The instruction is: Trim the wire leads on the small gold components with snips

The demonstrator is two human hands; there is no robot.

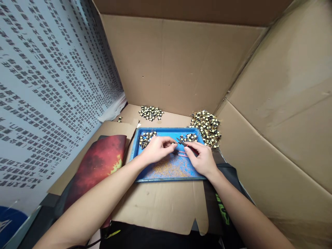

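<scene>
Two hands are working over a blue tray (145, 174) on the cardboard-covered table. The left hand (155, 149) is pinching a small component (173, 143) at its fingertips, while the right hand (203, 159) is gripping red-handled cutters (184, 144) beside it. Wire clippings (168, 169) are littering the tray; a component pile (206, 127) is lying just beyond it.

1. I am pinching a small component (173, 143) in my left hand (157, 148) over the blue tray (160, 173).
2. My right hand (202, 159) is gripping red-handled cutters (184, 144), tips touching it.
3. Component piles (206, 126) are lying beyond the tray.
</scene>
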